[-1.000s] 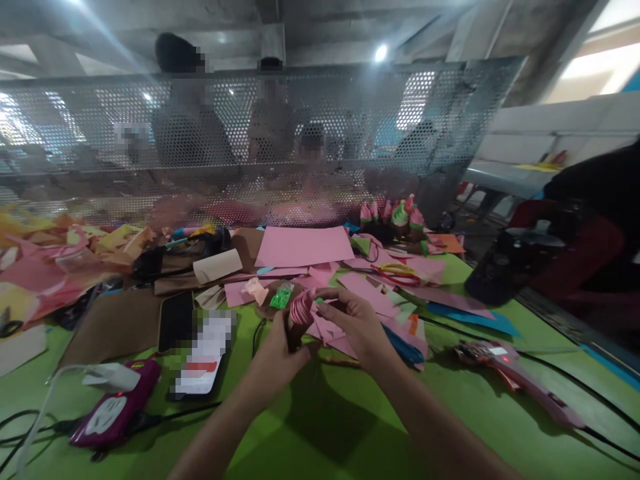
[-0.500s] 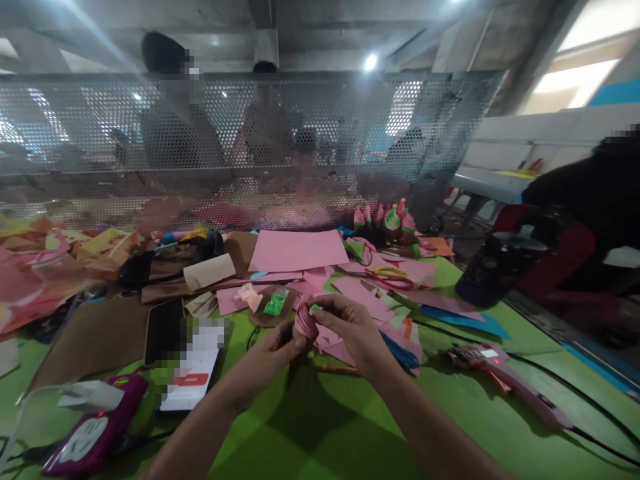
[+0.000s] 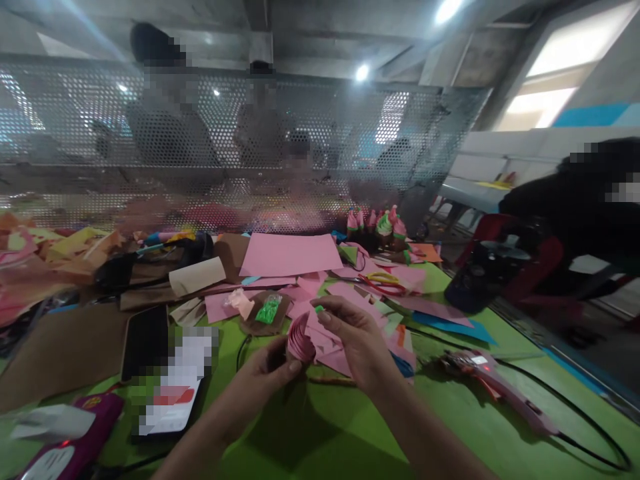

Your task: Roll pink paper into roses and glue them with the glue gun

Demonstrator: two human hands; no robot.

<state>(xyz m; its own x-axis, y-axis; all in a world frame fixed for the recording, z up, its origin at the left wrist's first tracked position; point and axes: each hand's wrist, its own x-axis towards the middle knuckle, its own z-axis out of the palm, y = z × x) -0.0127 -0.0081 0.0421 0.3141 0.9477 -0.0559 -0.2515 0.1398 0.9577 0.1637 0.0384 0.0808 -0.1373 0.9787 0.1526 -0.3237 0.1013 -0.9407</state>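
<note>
My left hand (image 3: 265, 370) is closed around the lower part of a pink swirled paper cone (image 3: 300, 339), its layered ridges tilted up between thumb and fingers. Just above and to the right, my right hand (image 3: 357, 340) pinches a small green piece (image 3: 319, 309) between thumb and fingertip, a short gap away from the cone. What the green piece is made of is too small to tell. Behind my hands lie a round brown piece bearing a clear bag of green bits (image 3: 269, 308) and scattered pink sheets (image 3: 293, 255).
A pink glue gun (image 3: 510, 390) with a black cable lies at right. Two phones, one lit phone (image 3: 180, 387) and one dark phone (image 3: 146, 343), lie left. Scissors (image 3: 383, 283) and finished swirled cones (image 3: 385, 225) stand farther back, before a perforated metal screen (image 3: 310, 153). Several people are around.
My right hand has drawn the green piece away from the tip of the pink swirl, opening a gap. The cone has tipped slightly, and the camera view has turned a little right.
</note>
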